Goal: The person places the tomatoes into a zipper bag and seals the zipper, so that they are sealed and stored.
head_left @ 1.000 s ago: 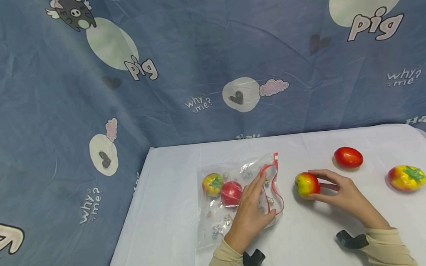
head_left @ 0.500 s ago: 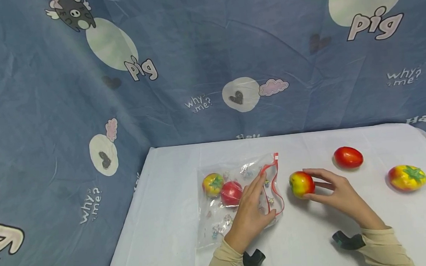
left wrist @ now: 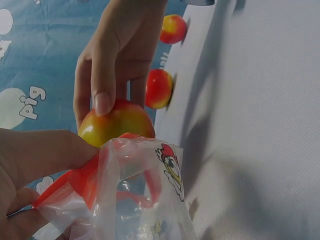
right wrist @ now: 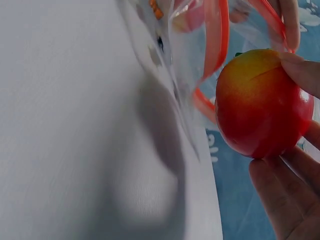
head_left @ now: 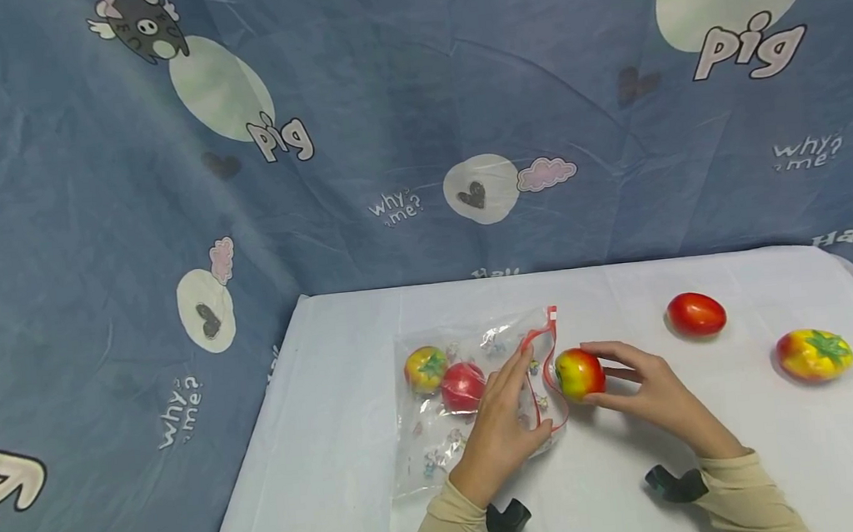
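Observation:
My right hand (head_left: 654,390) grips a red-and-yellow toy apple (head_left: 578,373) between thumb and fingertips, just at the mouth of a clear zip bag (head_left: 420,446). My left hand (head_left: 502,435) lies over the bag and holds its mouth by the red zip strip. In the left wrist view, the left thumb (left wrist: 55,152) presses on the strip and the mouth gapes toward the apple. Inside the bag lie a yellow-red fruit with green leaves (head_left: 427,369) and a round red fruit with pale stripes (head_left: 464,387). The right wrist view shows the apple (right wrist: 262,107) overlapping the strip.
At the right of the white table (head_left: 320,441) lie a smooth red oval fruit (head_left: 697,314) and a yellow-red fruit with green leaves on top (head_left: 814,355). A blue printed cloth (head_left: 352,80) hangs behind and to the left. Dark wrist mounts (head_left: 508,518) sit at both cuffs.
My right hand has carried the apple left, from the table beside the bag to the bag's mouth. The left hand and the bag have stayed in place.

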Tool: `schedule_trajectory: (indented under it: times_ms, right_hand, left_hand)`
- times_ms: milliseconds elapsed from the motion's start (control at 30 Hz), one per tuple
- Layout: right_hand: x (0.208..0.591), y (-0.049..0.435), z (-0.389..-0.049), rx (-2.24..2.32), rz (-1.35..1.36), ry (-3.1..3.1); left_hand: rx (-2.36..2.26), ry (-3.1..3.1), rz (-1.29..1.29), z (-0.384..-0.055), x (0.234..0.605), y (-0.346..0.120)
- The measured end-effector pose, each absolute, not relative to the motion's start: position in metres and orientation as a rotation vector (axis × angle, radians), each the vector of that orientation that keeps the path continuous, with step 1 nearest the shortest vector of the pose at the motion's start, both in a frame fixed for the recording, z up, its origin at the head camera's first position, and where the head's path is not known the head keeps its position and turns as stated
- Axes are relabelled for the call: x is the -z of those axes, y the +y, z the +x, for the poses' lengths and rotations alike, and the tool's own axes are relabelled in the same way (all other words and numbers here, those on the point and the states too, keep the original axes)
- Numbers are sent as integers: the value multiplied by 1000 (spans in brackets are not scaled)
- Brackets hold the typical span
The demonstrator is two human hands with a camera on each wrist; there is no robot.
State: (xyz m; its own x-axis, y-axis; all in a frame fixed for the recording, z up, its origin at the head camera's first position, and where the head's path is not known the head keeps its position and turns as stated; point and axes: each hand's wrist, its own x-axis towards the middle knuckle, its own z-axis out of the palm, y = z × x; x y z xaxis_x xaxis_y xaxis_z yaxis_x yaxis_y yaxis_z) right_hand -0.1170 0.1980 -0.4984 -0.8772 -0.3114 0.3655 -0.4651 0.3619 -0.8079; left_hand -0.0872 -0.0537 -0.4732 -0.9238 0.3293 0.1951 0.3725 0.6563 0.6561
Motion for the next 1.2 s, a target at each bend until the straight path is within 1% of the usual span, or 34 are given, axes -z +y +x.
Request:
schedule_trajectory:
  times_ms: [1200]
  right_hand:
    - [504, 149, -136, -1570, 847, -2503]
  left_hand:
    - [1122, -2785, -640, -88, 473, -55]
